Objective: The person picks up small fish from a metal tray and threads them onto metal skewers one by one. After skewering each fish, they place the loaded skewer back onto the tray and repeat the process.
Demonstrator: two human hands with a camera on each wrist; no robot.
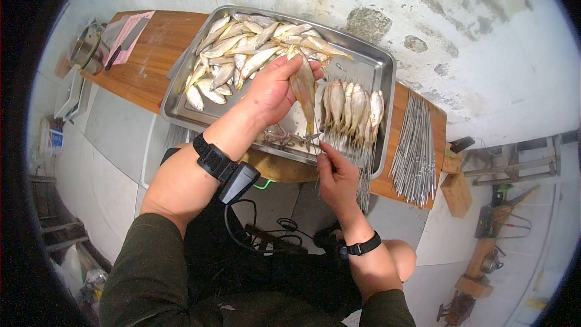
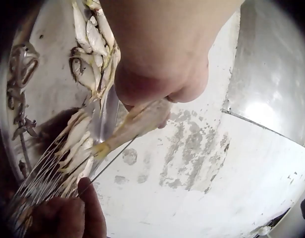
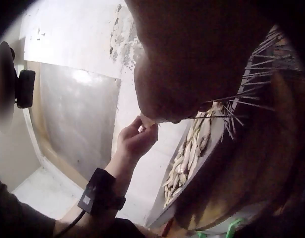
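My left hand [image 1: 275, 91] holds a yellowish fish [image 1: 304, 88] above a metal tray [image 1: 390, 112], with its tail pointing down toward me. My right hand [image 1: 339, 175], lower and to the right, pinches a thin metal skewer [image 2: 114, 159]. In the left wrist view the skewer runs up along the fish and its far end meets the fish's side. Behind the left hand lies a heap of loose fish [image 1: 239, 45]. A row of skewered fish [image 1: 356, 106] lies at the tray's right, the skewers sticking out over the near rim.
Many loose metal skewers [image 1: 414, 151] lie on the wooden table [image 1: 163, 39] right of the tray. A knife [image 1: 127, 39] rests on pink paper at the left, near a metal pot [image 1: 88, 51]. Dark stringy scraps [image 1: 277, 136] sit by the tray's near edge. A stained wall stands behind.
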